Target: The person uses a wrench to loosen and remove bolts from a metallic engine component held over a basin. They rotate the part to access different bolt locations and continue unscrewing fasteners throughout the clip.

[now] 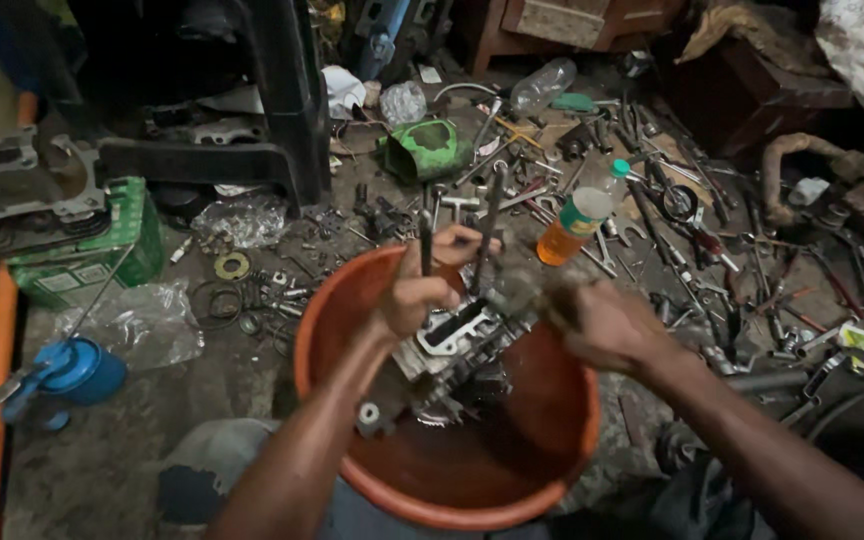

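**Two hands on an engine part over an orange tub**

The left hand (417, 295) is closed around the upright studs of a grey metal engine part (457, 345), holding it over the orange tub (327, 330). The right hand (602, 325) is curled at the part's right edge; its motion blur hides whether it grips anything. The tub holds dark reddish liquid beneath the part. Around it, a grimy workshop floor (122, 460) is strewn with wrenches and pliers (692, 215). A plastic bottle (580, 215) of orange liquid stands just beyond the tub, a green carton (87, 255) and blue oil can (67, 372) lie left.
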